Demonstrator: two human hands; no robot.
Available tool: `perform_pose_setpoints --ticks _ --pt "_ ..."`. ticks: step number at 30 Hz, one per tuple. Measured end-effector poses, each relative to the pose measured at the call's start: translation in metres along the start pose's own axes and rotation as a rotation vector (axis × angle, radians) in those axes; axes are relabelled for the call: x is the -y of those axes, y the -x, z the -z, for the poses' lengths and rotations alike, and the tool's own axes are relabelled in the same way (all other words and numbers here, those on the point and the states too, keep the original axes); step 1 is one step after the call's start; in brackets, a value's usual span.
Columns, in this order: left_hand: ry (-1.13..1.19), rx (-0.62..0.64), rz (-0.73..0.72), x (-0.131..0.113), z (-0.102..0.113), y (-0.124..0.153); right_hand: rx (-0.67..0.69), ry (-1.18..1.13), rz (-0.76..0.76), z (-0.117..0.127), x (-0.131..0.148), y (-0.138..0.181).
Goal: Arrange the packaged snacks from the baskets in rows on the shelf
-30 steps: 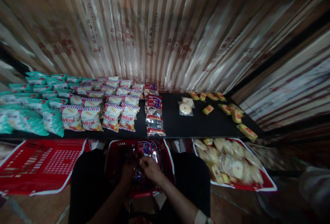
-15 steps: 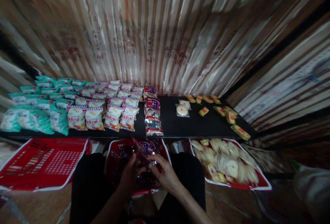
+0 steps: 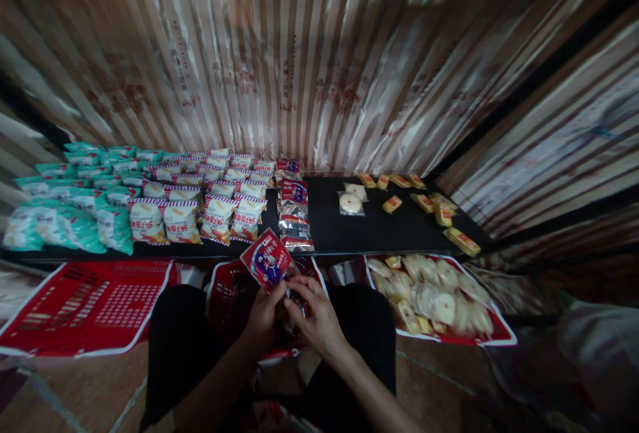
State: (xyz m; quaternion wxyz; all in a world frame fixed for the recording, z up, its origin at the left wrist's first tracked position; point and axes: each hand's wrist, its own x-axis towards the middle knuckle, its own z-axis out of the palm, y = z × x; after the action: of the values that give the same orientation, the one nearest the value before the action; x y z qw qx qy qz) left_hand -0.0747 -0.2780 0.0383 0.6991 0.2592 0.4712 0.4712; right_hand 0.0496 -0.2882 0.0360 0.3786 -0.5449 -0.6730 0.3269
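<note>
Both hands working just in front of the black shelf (image 3: 334,233), near the middle of its front edge. Left hand (image 3: 263,313) is half closing, thumb lying on the face of a red packet (image 3: 269,257), fingers curling behind it. Right hand (image 3: 319,320) is also partly closing, thumb and fingertips pinching the packet's lower end. Can't tell how firmly either is gripping. Packet is tilting, printed face showing, top end overlapping the shelf's front edge in view.

Below the shelf's front edge, three red baskets are sitting in a row: middle basket (image 3: 219,294) under the hands, between the knees; left basket (image 3: 127,303) below the shelf's left part; right basket (image 3: 505,332) below its right part, holding pale wrapped cakes and some yellow packs.

On the shelf: teal bags (image 3: 117,223) are filling the left end, white snack bags (image 3: 180,221) are standing next to them, a column of red packets (image 3: 293,197) is lying near the middle. Two round cakes (image 3: 351,203) are lying right of the shelf's middle, yellow packets (image 3: 392,204) scattering toward its right end. Striped sheeting (image 3: 279,54) is hanging behind the shelf.
</note>
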Motion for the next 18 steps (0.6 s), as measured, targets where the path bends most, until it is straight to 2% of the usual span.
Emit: perform_pose_setpoints --ticks 3,5,7,10,12,15,18 --pt "-0.005 -0.116 0.045 -0.01 -0.004 -0.009 -0.151 -0.033 -0.048 0.011 -0.006 -0.004" --pt "0.022 -0.128 0.06 -0.014 -0.004 -0.016 -0.256 -0.066 -0.115 0.018 -0.013 -0.008" --pt "0.047 -0.082 0.088 -0.014 -0.004 -0.021 -0.272 -0.176 -0.241 0.023 -0.02 -0.011" --pt "-0.005 0.037 0.169 -0.013 -0.003 -0.025 -0.165 -0.451 -0.432 0.025 -0.028 -0.012" --pt "-0.059 0.123 0.214 -0.01 -0.003 -0.026 -0.127 -0.615 -0.482 0.023 -0.03 -0.011" --pt "-0.105 0.225 0.256 -0.004 -0.002 -0.028 -0.182 -0.769 -0.544 0.02 -0.03 -0.011" --pt "-0.108 0.294 0.239 0.003 0.001 -0.031 -0.298 -0.803 -0.604 0.022 -0.028 -0.016"
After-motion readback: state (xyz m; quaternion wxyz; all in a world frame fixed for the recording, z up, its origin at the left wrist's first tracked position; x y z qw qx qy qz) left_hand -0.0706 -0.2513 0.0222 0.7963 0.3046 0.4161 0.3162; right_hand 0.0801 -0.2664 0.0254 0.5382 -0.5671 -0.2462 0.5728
